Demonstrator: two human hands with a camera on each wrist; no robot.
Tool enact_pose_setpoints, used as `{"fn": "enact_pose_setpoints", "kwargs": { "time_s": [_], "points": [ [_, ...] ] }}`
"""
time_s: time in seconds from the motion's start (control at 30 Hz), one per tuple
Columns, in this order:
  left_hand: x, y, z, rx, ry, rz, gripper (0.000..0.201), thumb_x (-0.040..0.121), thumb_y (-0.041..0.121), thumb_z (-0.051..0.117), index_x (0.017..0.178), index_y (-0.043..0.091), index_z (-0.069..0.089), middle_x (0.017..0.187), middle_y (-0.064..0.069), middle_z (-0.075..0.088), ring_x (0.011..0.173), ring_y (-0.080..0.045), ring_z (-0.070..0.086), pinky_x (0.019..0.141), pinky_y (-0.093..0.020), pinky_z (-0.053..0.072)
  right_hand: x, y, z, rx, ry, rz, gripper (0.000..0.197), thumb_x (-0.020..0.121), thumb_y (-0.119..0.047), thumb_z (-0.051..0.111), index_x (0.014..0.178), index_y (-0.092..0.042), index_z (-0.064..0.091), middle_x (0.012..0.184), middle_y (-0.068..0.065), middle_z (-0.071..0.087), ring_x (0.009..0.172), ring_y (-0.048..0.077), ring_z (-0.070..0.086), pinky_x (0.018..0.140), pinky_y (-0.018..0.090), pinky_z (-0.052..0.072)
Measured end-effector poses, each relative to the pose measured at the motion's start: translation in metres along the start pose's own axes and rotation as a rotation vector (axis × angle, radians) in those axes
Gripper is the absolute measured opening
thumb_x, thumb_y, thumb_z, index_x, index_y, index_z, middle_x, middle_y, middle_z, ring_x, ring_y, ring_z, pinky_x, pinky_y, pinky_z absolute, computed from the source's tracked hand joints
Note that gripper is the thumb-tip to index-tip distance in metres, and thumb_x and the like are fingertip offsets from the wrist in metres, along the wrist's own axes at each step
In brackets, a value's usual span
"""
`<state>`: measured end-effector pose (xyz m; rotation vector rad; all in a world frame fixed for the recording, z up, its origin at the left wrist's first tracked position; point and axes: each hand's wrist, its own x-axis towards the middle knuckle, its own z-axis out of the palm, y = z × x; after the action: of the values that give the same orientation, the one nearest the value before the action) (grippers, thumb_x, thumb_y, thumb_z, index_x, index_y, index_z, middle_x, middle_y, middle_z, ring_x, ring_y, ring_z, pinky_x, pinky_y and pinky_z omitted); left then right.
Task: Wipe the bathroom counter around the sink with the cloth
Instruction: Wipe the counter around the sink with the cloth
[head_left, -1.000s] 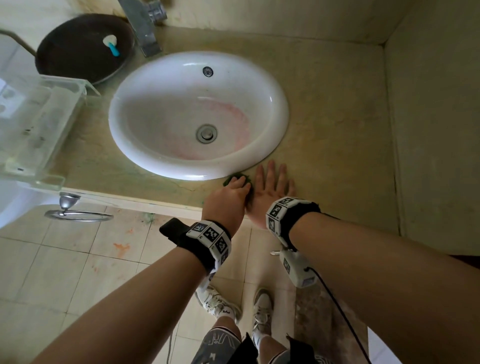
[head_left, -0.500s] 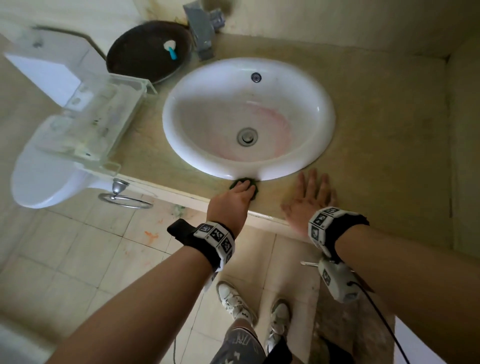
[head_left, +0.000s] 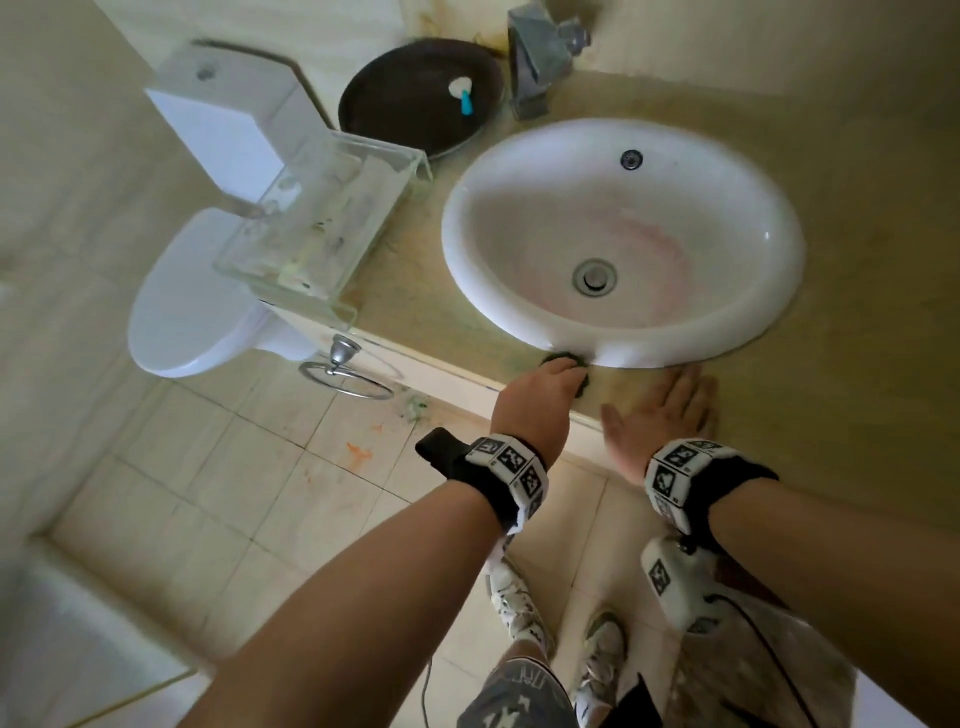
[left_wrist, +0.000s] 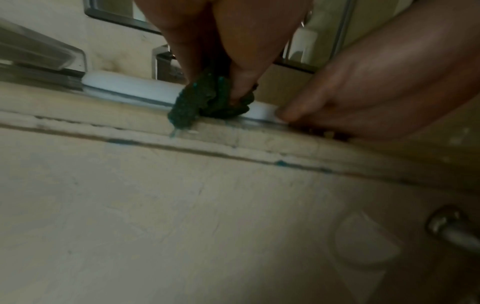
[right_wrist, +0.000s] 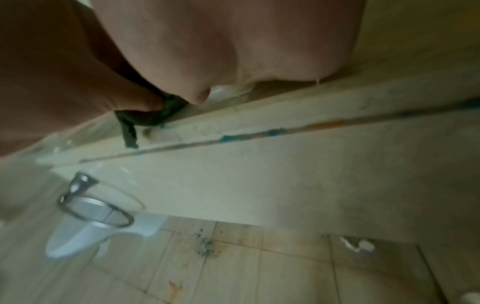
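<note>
No legible text — wrist bands (head_left: 511, 467) bear coded markers only

Two hands (head_left: 540, 400) (head_left: 657, 415), one cloth (head_left: 563, 358) (dark green), one sink (head_left: 519, 296), one toilet (head_left: 176, 312)

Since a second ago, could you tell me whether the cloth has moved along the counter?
Yes. The cloth under the left hand has moved leftward along the sink front rim, away from the right hand; before, it lay beside that hand.

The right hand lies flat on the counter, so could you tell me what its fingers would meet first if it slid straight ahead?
Most likely the sink: the right hand points at its white front rim, with only a narrow strip of counter between. Depth is unclear.
</note>
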<state>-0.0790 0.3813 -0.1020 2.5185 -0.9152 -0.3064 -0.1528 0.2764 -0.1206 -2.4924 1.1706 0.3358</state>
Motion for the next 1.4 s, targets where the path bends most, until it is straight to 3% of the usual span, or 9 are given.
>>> {"fn": "enact_pose_setpoints", "kwargs": {
  "time_s": [0.13, 0.33, 0.47, 0.63, 0.9, 1.07, 1.27, 1.33, 1.4],
  "points": [
    [-0.004, -0.031, -0.046, -0.262, 0.272, -0.101, 0.035, 0.083, 0.003, 0.059, 0.113, 0.019, 0.070, 0.122, 0.004, 0.066, 0.107, -0.015, 0.064, 0.095, -0.022, 0.047, 0.004, -0.020, 0.010, 0.073, 0.023, 0.100, 0.101, 0.083, -0.044, 0.059, 0.148, 0.006, -0.001, 0.156, 0.025, -0.005, 0.144, 0.039, -0.004, 0.115, 0.051, 0.000],
    [0.019, -0.138, -0.115, -0.055, 0.408, -0.225, 0.031, 0.086, 0.007, 0.061, 0.114, 0.016, 0.069, 0.121, -0.001, 0.067, 0.107, -0.019, 0.064, 0.096, -0.023, 0.046, 0.010, -0.014, 0.016, -0.006, -0.015, 0.131, 0.102, 0.085, -0.053, 0.048, 0.148, 0.003, -0.008, 0.156, 0.021, -0.013, 0.144, 0.036, -0.010, 0.116, 0.050, -0.001],
    [0.050, -0.170, -0.118, 0.129, 0.347, -0.209, 0.027, 0.090, 0.009, 0.058, 0.116, 0.012, 0.066, 0.118, -0.003, 0.067, 0.095, -0.025, 0.067, 0.082, -0.032, 0.055, 0.014, -0.014, 0.015, -0.042, -0.061, 0.150, 0.106, 0.082, -0.055, 0.049, 0.147, 0.001, -0.014, 0.155, 0.018, -0.017, 0.143, 0.034, -0.012, 0.116, 0.050, 0.001],
    [0.073, -0.179, -0.093, 0.260, 0.145, -0.331, 0.045, 0.088, -0.001, 0.050, 0.131, 0.011, 0.052, 0.138, -0.005, 0.052, 0.104, -0.031, 0.060, 0.084, -0.044, 0.054, 0.014, -0.016, 0.008, -0.071, -0.152, 0.174, 0.109, 0.082, -0.054, 0.050, 0.145, 0.000, -0.021, 0.153, 0.016, -0.024, 0.143, 0.034, -0.016, 0.117, 0.050, -0.001],
    [0.082, -0.185, -0.087, 0.137, 0.099, -0.348, 0.045, 0.093, 0.005, 0.044, 0.137, 0.016, 0.049, 0.147, 0.000, 0.043, 0.130, -0.023, 0.046, 0.102, -0.034, 0.040, 0.013, -0.018, 0.003, -0.080, -0.209, 0.190, 0.109, 0.082, -0.053, 0.050, 0.144, 0.000, -0.023, 0.152, 0.017, -0.026, 0.142, 0.035, -0.019, 0.117, 0.050, -0.001],
    [0.068, -0.136, -0.064, 0.076, 0.103, -0.133, 0.042, 0.086, 0.003, 0.055, 0.126, 0.013, 0.061, 0.135, -0.006, 0.056, 0.117, -0.026, 0.059, 0.092, -0.038, 0.050, 0.013, -0.018, 0.001, -0.087, -0.221, 0.187, 0.110, 0.082, -0.054, 0.051, 0.144, 0.001, -0.022, 0.152, 0.018, -0.025, 0.142, 0.035, -0.018, 0.116, 0.050, -0.001],
    [0.033, -0.121, -0.038, -0.019, 0.009, 0.029, 0.035, 0.086, 0.004, 0.061, 0.119, 0.013, 0.066, 0.130, -0.005, 0.060, 0.121, -0.023, 0.057, 0.094, -0.044, 0.052, 0.014, -0.019, -0.003, -0.093, -0.238, 0.196, 0.110, 0.084, -0.055, 0.051, 0.143, 0.001, -0.022, 0.152, 0.018, -0.025, 0.142, 0.035, -0.021, 0.116, 0.051, -0.002],
    [0.032, -0.124, -0.047, -0.048, 0.011, 0.028, 0.035, 0.088, 0.005, 0.059, 0.121, 0.014, 0.065, 0.132, -0.002, 0.058, 0.124, -0.019, 0.054, 0.100, -0.040, 0.049, 0.013, -0.021, -0.002, -0.074, -0.224, 0.194, 0.110, 0.084, -0.055, 0.052, 0.144, 0.001, -0.021, 0.153, 0.018, -0.024, 0.142, 0.034, -0.020, 0.116, 0.051, -0.002],
    [0.039, -0.133, -0.062, -0.108, 0.076, -0.067, 0.039, 0.090, 0.004, 0.056, 0.126, 0.016, 0.060, 0.137, 0.002, 0.054, 0.126, -0.013, 0.051, 0.108, -0.027, 0.038, 0.013, -0.021, -0.001, -0.082, -0.209, 0.189, 0.111, 0.083, -0.056, 0.052, 0.144, 0.000, -0.022, 0.153, 0.018, -0.025, 0.142, 0.034, -0.020, 0.116, 0.050, -0.002]
  ]
}}
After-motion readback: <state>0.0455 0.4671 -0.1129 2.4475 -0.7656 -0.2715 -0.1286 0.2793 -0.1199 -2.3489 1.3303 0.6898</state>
